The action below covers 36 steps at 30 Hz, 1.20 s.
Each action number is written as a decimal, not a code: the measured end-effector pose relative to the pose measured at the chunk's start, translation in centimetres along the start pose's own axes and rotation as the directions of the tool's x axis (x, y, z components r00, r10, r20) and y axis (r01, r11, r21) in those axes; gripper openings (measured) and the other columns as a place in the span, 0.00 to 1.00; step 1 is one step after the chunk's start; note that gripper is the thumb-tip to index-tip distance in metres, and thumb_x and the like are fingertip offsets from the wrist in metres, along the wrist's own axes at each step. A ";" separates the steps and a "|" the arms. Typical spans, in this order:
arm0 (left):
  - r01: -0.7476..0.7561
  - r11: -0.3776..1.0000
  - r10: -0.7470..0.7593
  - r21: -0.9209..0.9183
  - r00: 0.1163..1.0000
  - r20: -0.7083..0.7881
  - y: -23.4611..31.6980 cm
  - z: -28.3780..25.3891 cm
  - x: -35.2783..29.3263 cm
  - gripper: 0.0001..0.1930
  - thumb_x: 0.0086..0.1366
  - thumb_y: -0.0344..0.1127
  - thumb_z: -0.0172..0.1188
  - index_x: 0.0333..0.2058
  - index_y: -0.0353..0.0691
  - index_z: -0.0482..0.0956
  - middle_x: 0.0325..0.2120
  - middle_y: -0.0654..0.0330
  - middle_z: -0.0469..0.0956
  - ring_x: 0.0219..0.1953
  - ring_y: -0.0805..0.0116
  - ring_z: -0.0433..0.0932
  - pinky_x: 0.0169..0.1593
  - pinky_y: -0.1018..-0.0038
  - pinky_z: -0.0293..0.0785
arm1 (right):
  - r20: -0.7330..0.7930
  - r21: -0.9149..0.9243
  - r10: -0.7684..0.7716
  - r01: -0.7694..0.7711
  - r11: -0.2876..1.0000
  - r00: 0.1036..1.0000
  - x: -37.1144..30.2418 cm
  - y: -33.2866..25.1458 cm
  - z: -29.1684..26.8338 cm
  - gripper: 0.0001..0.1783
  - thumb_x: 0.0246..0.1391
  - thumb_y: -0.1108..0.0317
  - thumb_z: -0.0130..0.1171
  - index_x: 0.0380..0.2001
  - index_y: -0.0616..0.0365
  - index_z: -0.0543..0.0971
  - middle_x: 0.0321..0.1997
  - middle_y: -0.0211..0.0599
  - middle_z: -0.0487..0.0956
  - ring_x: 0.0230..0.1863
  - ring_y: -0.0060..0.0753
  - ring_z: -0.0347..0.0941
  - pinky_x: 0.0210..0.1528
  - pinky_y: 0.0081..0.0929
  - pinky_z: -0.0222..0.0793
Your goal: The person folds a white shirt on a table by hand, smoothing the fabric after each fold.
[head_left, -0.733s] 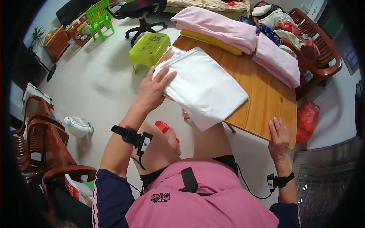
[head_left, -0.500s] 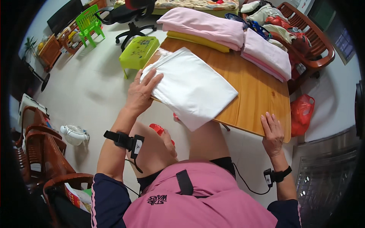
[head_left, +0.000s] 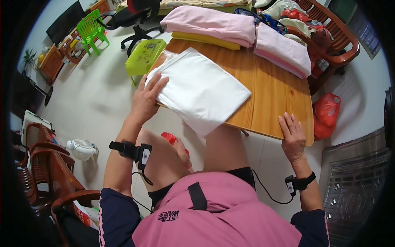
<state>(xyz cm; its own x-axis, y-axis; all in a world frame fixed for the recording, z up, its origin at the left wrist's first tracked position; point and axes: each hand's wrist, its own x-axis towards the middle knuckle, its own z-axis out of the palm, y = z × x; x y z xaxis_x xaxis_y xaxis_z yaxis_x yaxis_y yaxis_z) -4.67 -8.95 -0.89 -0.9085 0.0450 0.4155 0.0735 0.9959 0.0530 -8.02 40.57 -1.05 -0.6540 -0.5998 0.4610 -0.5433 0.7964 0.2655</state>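
A folded white cloth [head_left: 201,90] lies askew on the left part of the wooden table [head_left: 275,92], one corner hanging over the near edge above my thigh. My left hand [head_left: 149,92] rests on the cloth's left edge, fingers stretched out over it. My right hand [head_left: 293,136] lies with its fingers spread on the table's near right edge and holds nothing. At the far side of the table sits a folded pink cloth [head_left: 210,22] on top of a folded yellow cloth [head_left: 205,40]. A second folded pink stack [head_left: 284,49] lies at the far right.
A green-yellow stool [head_left: 144,59] stands beyond the table's left corner, with an office chair [head_left: 142,24] behind it. A wooden bench [head_left: 329,37] heaped with clothes is at the far right. The red plastic bag [head_left: 327,115] sits beside the table's right side.
The table and everything on it appear slightly further left and higher in view. Both hands keep their places on the cloth and the table edge.
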 end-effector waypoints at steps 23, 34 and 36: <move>-0.008 1.000 0.009 0.018 1.000 -0.013 -0.5 1.0 0.0 0.41 0.48 0.29 0.68 0.62 0.64 0.65 0.65 0.66 0.64 0.64 0.42 0.62 0.64 0.56 0.66 | 0.015 0.005 0.020 -0.020 1.000 1.000 0.2 -0.2 -0.3 0.27 0.53 0.79 0.51 0.58 0.50 0.76 0.61 0.40 0.75 0.61 0.49 0.72 0.60 0.48 0.67; -0.001 0.999 0.000 0.053 1.000 0.023 -0.3 0.6 0.0 0.40 0.49 0.32 0.71 0.62 0.57 0.65 0.64 0.60 0.64 0.65 0.56 0.63 0.71 0.57 0.54 | 0.051 0.034 0.017 -0.018 0.999 0.999 0.2 -0.1 -0.7 0.29 0.52 0.79 0.52 0.60 0.51 0.74 0.63 0.41 0.73 0.63 0.49 0.69 0.62 0.50 0.65; -0.019 1.000 0.019 0.015 1.000 0.016 -0.3 0.7 0.0 0.40 0.49 0.31 0.70 0.62 0.57 0.65 0.64 0.59 0.64 0.65 0.56 0.63 0.71 0.57 0.54 | 0.060 0.047 0.006 -0.009 0.999 0.998 0.1 0.0 -0.9 0.30 0.51 0.79 0.53 0.60 0.51 0.73 0.64 0.42 0.72 0.64 0.49 0.69 0.62 0.50 0.65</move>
<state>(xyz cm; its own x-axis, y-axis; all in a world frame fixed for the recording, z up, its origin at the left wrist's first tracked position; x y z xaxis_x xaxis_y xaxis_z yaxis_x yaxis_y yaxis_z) -5.00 -9.16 -1.51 -0.9133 0.0650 0.4021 0.0847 0.9959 0.0312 -7.62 40.52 -0.24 -0.6874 -0.5986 0.4113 -0.5615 0.7972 0.2218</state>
